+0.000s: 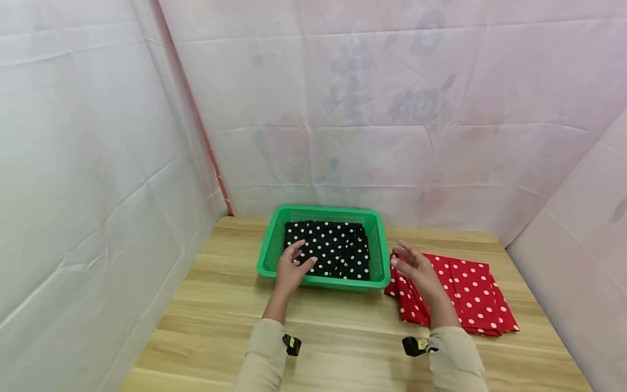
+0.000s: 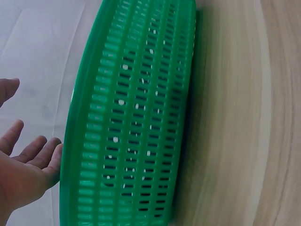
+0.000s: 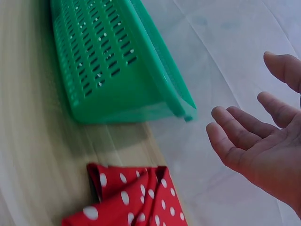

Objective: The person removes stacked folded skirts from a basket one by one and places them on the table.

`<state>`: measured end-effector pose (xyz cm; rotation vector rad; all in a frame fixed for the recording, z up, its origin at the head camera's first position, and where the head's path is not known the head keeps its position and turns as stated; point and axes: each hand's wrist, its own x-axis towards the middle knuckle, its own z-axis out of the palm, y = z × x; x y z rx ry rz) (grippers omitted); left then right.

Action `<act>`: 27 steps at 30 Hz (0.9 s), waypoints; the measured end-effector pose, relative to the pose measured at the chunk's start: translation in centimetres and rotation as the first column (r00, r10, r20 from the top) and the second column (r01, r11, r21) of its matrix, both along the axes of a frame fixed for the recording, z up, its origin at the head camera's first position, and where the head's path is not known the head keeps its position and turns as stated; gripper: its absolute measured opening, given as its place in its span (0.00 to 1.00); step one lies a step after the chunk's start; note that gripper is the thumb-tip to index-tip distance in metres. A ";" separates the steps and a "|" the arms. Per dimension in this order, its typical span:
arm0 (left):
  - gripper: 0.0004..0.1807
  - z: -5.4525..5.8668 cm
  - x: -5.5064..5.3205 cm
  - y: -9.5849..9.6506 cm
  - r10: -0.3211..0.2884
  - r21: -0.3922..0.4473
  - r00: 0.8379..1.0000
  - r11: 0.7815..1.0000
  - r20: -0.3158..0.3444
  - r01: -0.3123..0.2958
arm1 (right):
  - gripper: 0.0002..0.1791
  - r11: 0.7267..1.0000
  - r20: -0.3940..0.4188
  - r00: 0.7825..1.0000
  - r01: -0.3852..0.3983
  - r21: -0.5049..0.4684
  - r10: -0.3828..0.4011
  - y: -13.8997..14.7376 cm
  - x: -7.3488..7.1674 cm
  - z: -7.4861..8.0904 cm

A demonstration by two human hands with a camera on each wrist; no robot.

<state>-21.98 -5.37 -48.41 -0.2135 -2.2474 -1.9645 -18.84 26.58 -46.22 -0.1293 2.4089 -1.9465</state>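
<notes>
Head view: black cloth [image 1: 325,247] appears placed in the basket [image 1: 338,281], fingers of left hand [image 1: 290,268] and right hand [image 1: 417,270] are loosely spread, and red cloth [image 1: 470,294] should presumably be grasped next.

This is a makeshift booth. Creased, whitish printed sheeting [image 1: 274,158] walls three sides of a pale wood-grain tabletop [image 1: 348,348].

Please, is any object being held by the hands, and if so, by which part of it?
Nothing is held. The left hand is empty near the green basket, the right hand empty near the red cloth.
</notes>
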 end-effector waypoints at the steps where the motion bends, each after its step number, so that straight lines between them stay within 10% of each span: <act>1: 0.29 -0.6 -0.6 -0.2 0.007 0.003 1.000 1.000 0.005 -0.007 | 0.38 1.000 0.007 1.000 -0.009 -0.021 0.009 -0.3 -0.4 0.0; 16: 0.30 -1.0 -3.6 -1.9 0.089 0.013 0.992 0.996 0.084 -0.091 | 0.36 0.996 0.145 0.988 -0.048 -0.076 0.059 -3.4 -5.4 -0.3; 27: 0.32 -1.9 -5.1 -1.9 0.130 -0.199 0.974 0.976 0.184 -0.092 | 0.35 0.995 0.256 0.966 -0.057 0.086 0.033 -6.5 -7.3 -1.3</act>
